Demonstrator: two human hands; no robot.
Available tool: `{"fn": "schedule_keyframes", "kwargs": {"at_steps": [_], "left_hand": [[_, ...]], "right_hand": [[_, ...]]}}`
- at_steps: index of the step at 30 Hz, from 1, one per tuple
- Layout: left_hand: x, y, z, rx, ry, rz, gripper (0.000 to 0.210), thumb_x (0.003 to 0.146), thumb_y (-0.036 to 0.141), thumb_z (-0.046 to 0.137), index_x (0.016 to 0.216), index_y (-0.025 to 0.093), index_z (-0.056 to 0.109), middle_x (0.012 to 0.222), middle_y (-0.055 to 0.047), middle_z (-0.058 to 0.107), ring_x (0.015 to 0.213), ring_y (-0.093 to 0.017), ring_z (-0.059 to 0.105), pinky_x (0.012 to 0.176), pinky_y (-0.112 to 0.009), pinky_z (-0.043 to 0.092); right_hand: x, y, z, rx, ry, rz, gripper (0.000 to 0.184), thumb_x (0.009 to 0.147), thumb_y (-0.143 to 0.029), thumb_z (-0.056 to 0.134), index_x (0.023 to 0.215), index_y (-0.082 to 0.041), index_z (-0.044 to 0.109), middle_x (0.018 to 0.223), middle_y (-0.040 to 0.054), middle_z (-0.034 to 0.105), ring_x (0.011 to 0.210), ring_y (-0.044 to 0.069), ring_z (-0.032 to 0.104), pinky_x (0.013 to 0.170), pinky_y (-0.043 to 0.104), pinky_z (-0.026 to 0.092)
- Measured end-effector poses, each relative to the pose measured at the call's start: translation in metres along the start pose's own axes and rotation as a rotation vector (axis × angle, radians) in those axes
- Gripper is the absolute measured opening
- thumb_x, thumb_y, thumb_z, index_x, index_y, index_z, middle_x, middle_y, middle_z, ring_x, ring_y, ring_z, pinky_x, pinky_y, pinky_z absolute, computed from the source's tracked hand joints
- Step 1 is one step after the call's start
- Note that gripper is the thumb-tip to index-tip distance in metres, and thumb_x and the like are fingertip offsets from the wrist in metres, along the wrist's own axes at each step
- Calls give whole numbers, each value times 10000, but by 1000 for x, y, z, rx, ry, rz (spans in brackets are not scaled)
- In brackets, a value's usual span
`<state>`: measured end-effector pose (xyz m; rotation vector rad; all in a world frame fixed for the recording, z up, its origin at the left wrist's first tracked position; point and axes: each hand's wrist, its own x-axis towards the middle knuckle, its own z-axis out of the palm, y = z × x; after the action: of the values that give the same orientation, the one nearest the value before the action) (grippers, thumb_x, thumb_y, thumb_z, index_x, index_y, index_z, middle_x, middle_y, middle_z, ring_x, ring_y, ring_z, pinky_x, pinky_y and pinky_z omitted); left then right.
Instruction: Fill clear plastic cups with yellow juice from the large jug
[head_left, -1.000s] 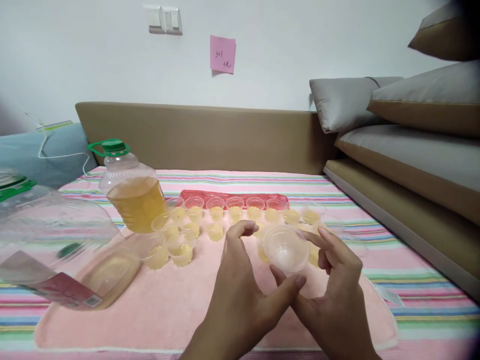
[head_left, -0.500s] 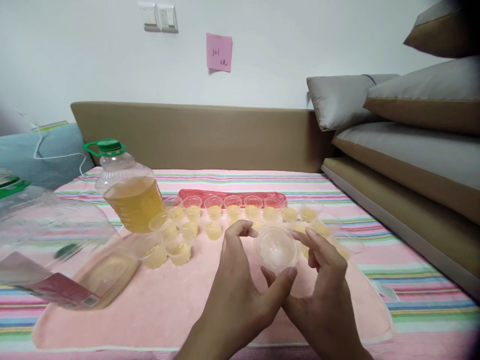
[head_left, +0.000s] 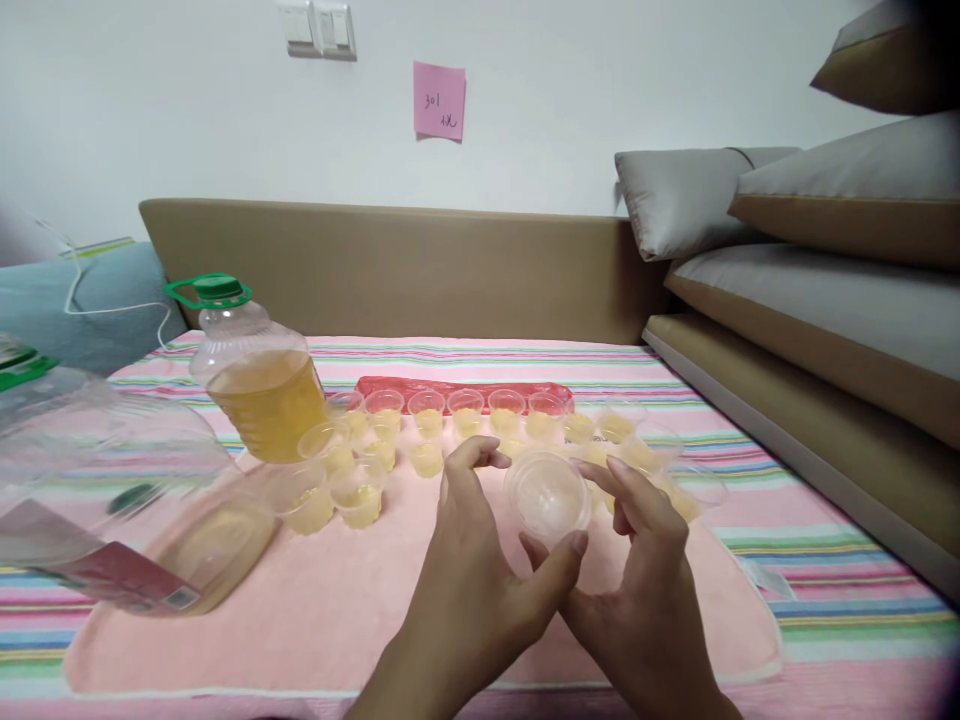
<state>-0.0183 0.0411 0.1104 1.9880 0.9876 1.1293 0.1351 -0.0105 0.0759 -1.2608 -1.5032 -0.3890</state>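
A clear plastic cup, whitish and mouth up, is held in the air above the pink mat; whether it is one cup or several nested ones I cannot tell. My left hand curves around its left and near side, with the thumb at the near edge. From the right, my right hand grips the same cup between its fingers and thumb. Several clear cups with pale yellow liquid, such as one cup at the left, stand beyond the hands. Some of them are partly hidden behind my fingers.
A large green-capped bottle of yellow liquid stands at the left. Nearer, another big clear bottle holds little liquid. A red plastic package lies behind the cups. Grey cushions are stacked at the right, beside the striped cloth.
Both hands and the held cup have shifted very slightly left. My grip looks the same, and the cups and bottles stay in place.
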Motion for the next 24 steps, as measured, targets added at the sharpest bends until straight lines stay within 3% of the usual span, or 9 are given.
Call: {"fn": "schedule_keyframes", "kwargs": {"at_steps": [7,12,16,19,22,24], "left_hand": [[-1,-1,1,-14,14,-17,675,892,418,759,1366,322,287,1342,-78,429,1338,-331,495,1164,-697,384],[2,1,-11,-64,100,-1,663,909,425,786,1359,376,302,1347,-48,451,1368,-299,486,1196,-678,363],[8,6,-41,-225,261,30,619,913,365,808,1318,371,340,1327,-35,521,1381,-276,505,1224,-627,355],[13,6,-72,-369,367,98,617,871,233,827,1262,353,364,1237,-26,599,1284,-236,588,1097,-441,509],[17,-2,-101,-419,389,113,653,836,188,872,1241,356,388,1190,-18,638,1219,-223,630,909,-318,602],[19,-10,-115,-399,374,133,635,865,215,871,1257,366,394,1213,-14,625,1272,-215,610,945,-309,609]], "right_hand": [[-1,0,0,-11,-4,7,642,1104,-385,667,1626,-185,350,1385,138,595,1115,286,599,841,427,515],[-1,3,-1,-31,-37,19,642,1080,-353,689,1602,-170,363,1398,147,598,1153,311,603,874,460,519],[-3,2,-1,-45,-74,25,635,1055,-363,706,1572,-180,386,1395,145,603,1175,337,599,877,485,528],[-3,1,-3,-42,-102,52,622,1055,-379,698,1565,-187,397,1388,138,607,1188,329,593,900,486,525],[8,11,-16,-35,-90,108,666,1020,-441,746,1560,-220,424,1406,117,611,1210,314,584,928,467,500],[22,28,-34,-38,-11,198,794,930,-527,838,1552,-243,434,1385,100,635,1091,281,600,856,416,478]]}}
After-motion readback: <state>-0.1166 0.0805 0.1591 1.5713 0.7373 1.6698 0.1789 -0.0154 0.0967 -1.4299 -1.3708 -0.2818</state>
